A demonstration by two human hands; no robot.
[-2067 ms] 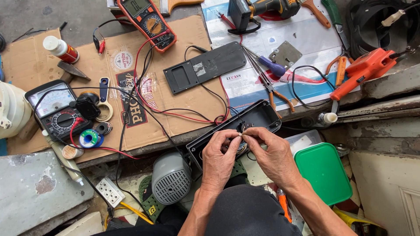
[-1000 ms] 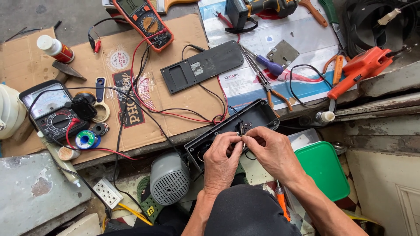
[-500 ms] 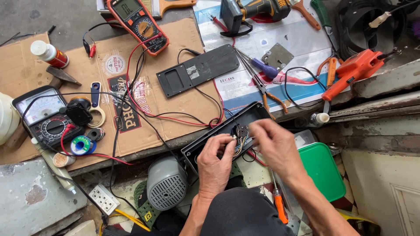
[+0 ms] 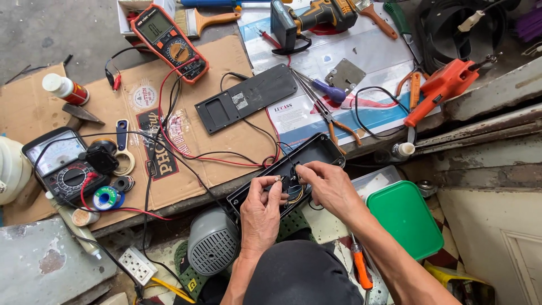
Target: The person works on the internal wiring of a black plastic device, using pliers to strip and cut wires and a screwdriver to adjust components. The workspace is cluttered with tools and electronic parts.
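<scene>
A long black plastic housing (image 4: pixel 322 150) lies open at the bench's near edge, with coloured wires inside it. My left hand (image 4: pixel 261 212) pinches a small part and wires at the middle of the housing. My right hand (image 4: pixel 327 186) meets it from the right, its fingertips on the same small part. The flat black cover (image 4: pixel 247 100) of the housing rests on the cardboard farther back.
An orange digital multimeter (image 4: pixel 169 42) and an analogue meter (image 4: pixel 65 166) sit on the cardboard with red and black leads. A solder reel (image 4: pixel 107 199), pliers (image 4: pixel 330 121), an orange soldering gun (image 4: pixel 440 90), a green lid (image 4: pixel 403 217) and a grey motor (image 4: pixel 213 242) surround the housing.
Both hands have stayed on the housing's wiring, shifting slightly left along it. The view has moved a little, so the bench sits lower in the frame.
</scene>
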